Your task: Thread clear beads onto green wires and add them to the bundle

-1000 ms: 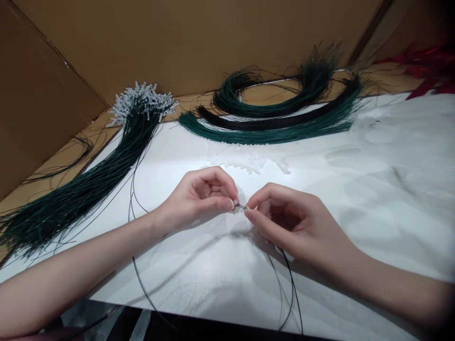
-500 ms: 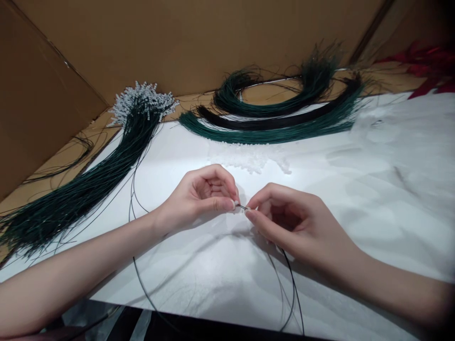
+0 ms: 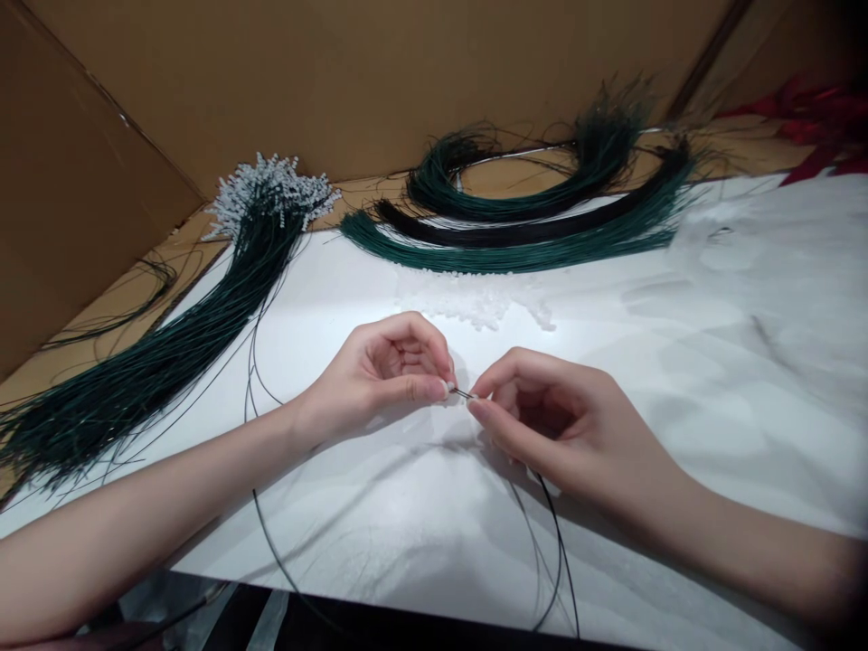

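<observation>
My left hand [image 3: 383, 380] and my right hand [image 3: 552, 420] meet over the middle of a white sheet [image 3: 712, 362]. Both pinch with thumb and forefinger. Between the two pinches a short bare tip of a thin dark wire [image 3: 464, 393] shows. The wire [image 3: 557, 561] runs down from my right hand and loops off the front edge. My left fingertips hold something very small at the wire's tip; I cannot make it out. A scatter of small clear beads [image 3: 478, 303] lies just beyond my hands.
A long bundle of green wires with white beaded ends [image 3: 203, 316] lies at the left. Curved bundles of green and black wire [image 3: 529, 240] lie at the back. Brown cardboard walls [image 3: 339, 81] enclose the surface. Red material [image 3: 814, 127] shows at the far right.
</observation>
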Action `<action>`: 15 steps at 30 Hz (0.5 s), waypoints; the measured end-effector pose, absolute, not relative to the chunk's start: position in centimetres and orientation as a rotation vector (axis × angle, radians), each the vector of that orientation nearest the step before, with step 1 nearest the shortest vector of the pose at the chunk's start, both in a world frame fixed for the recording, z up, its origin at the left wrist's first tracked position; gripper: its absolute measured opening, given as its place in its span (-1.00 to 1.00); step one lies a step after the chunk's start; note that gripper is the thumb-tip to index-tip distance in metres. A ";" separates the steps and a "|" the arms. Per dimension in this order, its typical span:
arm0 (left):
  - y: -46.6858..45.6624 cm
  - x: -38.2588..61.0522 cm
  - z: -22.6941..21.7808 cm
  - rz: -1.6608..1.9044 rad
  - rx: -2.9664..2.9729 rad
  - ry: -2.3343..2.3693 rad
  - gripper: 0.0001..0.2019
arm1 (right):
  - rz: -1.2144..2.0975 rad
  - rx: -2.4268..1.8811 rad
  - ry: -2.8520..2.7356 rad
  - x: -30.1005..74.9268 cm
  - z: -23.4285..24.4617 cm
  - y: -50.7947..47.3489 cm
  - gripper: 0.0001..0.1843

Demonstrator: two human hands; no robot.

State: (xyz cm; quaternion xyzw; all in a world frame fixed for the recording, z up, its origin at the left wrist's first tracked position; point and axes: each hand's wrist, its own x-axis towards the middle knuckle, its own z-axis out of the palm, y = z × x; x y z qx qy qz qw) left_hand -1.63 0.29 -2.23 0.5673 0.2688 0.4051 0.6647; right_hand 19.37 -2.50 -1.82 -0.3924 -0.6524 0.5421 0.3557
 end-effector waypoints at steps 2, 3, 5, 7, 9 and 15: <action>0.3 -1.6 -2.2 0.913 1.283 0.611 -0.84 | 1.404 -1.016 -1.685 19.3 -1.8 -2.5 -0.91; 0.3 -1.6 -2.2 0.913 1.284 0.613 -0.84 | 1.404 -1.017 -1.683 19.3 -1.8 -2.5 -0.91; 0.3 -1.7 -2.2 0.913 1.285 0.617 -0.84 | 1.402 -1.020 -1.681 19.4 -1.8 -2.5 -0.91; 0.3 -1.7 -2.2 0.911 1.285 0.622 -0.83 | 1.404 -1.015 -1.682 19.4 -1.8 -2.5 -0.92; 0.3 -1.6 -2.2 0.912 1.290 0.627 -0.84 | 1.410 -1.007 -1.687 19.4 -1.8 -2.5 -0.91; 0.3 -1.7 -2.2 0.906 1.308 0.643 -0.84 | 1.409 -1.028 -1.687 19.4 -1.7 -2.4 -0.90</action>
